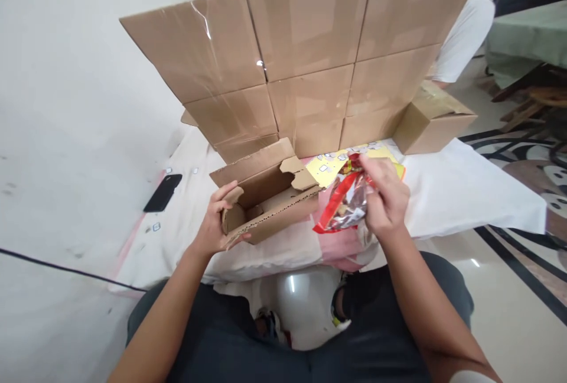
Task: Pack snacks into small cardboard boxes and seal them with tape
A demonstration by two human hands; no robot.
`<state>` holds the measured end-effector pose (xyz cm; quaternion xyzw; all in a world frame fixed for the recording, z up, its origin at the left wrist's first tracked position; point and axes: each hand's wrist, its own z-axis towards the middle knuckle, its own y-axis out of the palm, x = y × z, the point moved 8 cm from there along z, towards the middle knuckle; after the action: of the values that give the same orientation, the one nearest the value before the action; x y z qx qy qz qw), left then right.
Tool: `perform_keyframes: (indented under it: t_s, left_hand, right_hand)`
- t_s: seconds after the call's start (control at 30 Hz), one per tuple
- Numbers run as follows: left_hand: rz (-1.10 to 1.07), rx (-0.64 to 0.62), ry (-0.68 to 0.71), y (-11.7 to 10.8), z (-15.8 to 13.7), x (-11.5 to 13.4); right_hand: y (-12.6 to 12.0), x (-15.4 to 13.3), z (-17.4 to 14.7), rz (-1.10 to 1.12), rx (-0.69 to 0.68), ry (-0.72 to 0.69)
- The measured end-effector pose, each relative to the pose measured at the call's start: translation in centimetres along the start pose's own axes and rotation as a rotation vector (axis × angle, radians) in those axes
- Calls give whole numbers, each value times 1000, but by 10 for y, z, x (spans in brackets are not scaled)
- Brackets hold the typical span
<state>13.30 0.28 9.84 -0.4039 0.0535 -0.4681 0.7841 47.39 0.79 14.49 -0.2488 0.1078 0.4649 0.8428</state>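
Note:
My left hand (217,220) grips the left end of a small open cardboard box (283,217), which is tilted towards me. Its top flaps stand up and the part of the inside that shows holds nothing. To the right of the box, my right hand (386,197) is closed on a red and clear plastic snack bag (343,203) with brownish pieces inside. The bag hangs over the cloth, apart from the box or nearly touching its right end; I cannot tell which. My fingertips on the bag are partly hidden.
A tall taped cardboard panel (310,93) stands behind the box. At its right end is a closed carton (434,120). A black phone (163,192) lies on the white cloth (482,194) at left, beside the wall. Part of another person's white sleeve (465,40) shows behind the panel.

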Motion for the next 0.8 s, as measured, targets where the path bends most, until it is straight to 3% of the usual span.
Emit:
perform_keyframes:
  t_s: [0.1,0.2,0.37,0.47,0.6,0.8]
  left_hand:
    - [15,20,22,1,-6,-5]
    - [96,43,-13,-3,-12,-11]
    - [184,182,-82,-23,-22,-19]
    - [165,177,-49,-31,-21,-14]
    - [146,54,-4,-34,-15,-6]
    - [212,-17,-102,-37,-13,-12]
  right_hand:
    - [26,-7,-11,-80,-115,-222]
    - [54,-3,-29,-106,-200,-283]
    - [67,10,-45,-53,-106,-112]
    - [64,17,-41,-23,-113,7]
    - [72,35,-36,-79,-366,173]
    - [85,43,-42,-154,-746,214]
